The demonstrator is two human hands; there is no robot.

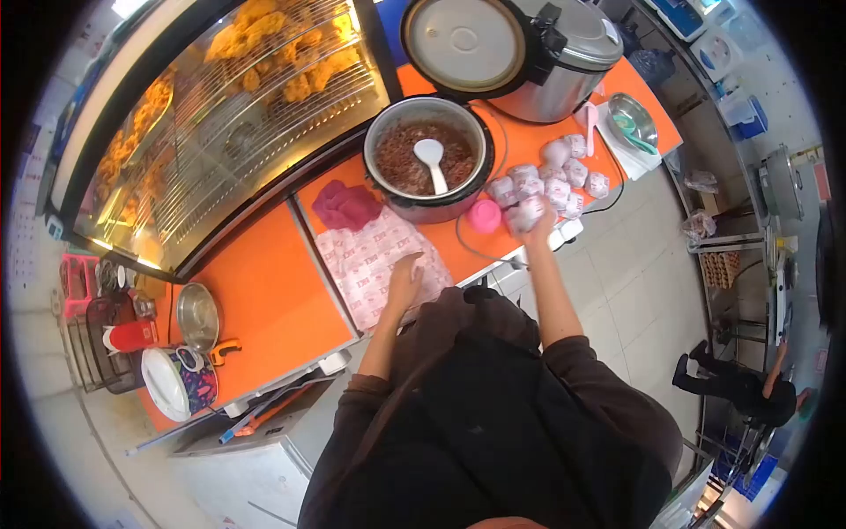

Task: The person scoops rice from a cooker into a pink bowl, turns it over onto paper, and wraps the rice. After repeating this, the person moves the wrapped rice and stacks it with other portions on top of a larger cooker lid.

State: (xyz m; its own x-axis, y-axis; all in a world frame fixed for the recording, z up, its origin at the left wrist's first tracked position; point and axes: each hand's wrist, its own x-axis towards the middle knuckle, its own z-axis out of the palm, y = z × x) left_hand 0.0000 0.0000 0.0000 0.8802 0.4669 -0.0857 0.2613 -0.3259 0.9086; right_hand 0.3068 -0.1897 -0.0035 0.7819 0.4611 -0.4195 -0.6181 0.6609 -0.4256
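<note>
My left hand (406, 280) lies with its fingers stretched out on a stack of pink-printed wrapping paper (374, 264). My right hand (538, 231) closes on a paper-wrapped bundle (525, 214) at the near side of several similar wrapped bundles (555, 181). Left of that bundle is a round pink cup or lid (484, 216). Behind the paper stands an open cooker pot (397, 202) of reddish-brown food, probably rice, with a white paddle (430, 155) resting in it. A crumpled maroon cloth (342, 206) sits beside the pot.
A lit glass display case (198, 132) of fried food stands at the back left. A lidded cooker (564, 79) and a metal bowl (653, 132) are back right. Left on the orange counter (264, 295) are a bowl (199, 310) and a tub (165, 383). Another person (749, 388) works far right.
</note>
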